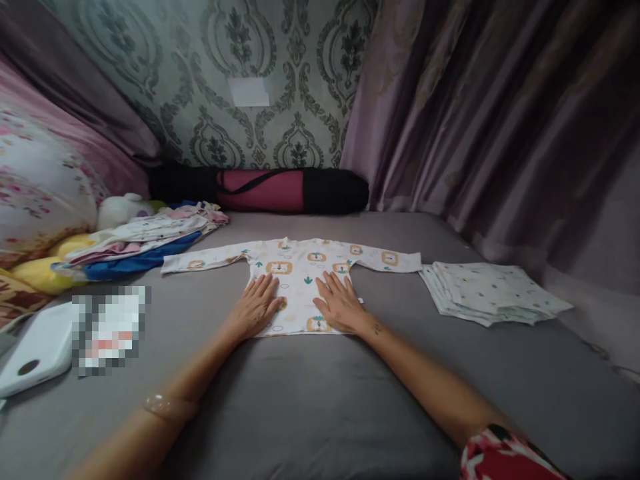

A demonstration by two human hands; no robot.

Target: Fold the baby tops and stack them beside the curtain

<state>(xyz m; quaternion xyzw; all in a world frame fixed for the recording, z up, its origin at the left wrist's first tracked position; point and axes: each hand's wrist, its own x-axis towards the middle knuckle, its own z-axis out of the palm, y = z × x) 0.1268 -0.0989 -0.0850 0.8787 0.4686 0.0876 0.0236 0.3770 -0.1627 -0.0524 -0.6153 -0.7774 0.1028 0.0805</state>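
A small white long-sleeved baby shirt with orange lion prints lies spread flat on the grey bed sheet, sleeves stretched out to both sides. My left hand rests flat on the shirt's lower left part, fingers stretched forward. My right hand lies flat on the lower right part, fingers likewise extended. Both hands press on the fabric and hold nothing.
A stack of folded white cloths sits to the right of the shirt. A heap of unfolded clothes lies at the left, beside pillows and a soft toy. A rolled pink mat in a black bag lies along the wall. A white device lies front left; curtains hang right.
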